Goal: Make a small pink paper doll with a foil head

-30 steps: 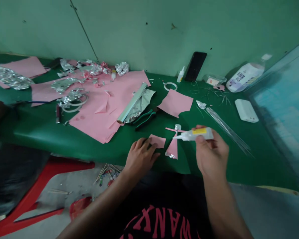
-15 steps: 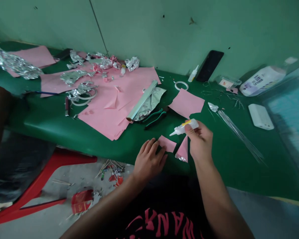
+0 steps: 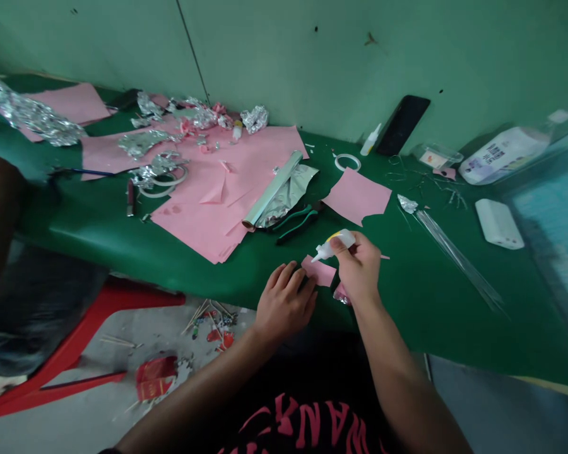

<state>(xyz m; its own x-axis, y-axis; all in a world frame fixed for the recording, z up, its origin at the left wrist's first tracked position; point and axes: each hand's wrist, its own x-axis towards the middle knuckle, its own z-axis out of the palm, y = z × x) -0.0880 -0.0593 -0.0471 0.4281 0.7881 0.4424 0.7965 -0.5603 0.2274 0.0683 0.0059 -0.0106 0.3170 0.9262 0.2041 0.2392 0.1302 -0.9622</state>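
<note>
My right hand (image 3: 363, 268) is closed round a small white glue bottle (image 3: 344, 238) with a yellow marking. Its nozzle points down to the left, at the upper edge of a small pink paper piece (image 3: 322, 272); whether it touches cannot be made out. With fingers laid on the table, my left hand (image 3: 284, 304) presses the left end of that piece. Partly hidden under my right hand is a pink cone-like paper (image 3: 341, 294) with a foil edge. Farther back lies a larger pink sheet (image 3: 357, 195) with a cut edge.
Green-handled pliers (image 3: 299, 221) and a foil roll (image 3: 272, 189) lie beside stacked pink sheets (image 3: 194, 230). Thin wires (image 3: 454, 252) stretch along the right, near a white box (image 3: 499, 224). A phone (image 3: 403, 125) leans on the wall. Another person's arm (image 3: 0, 214) shows at left.
My right hand has moved left with the glue bottle, bringing the nozzle over the small pink piece and covering much of the cone-like paper. My left hand has stayed put.
</note>
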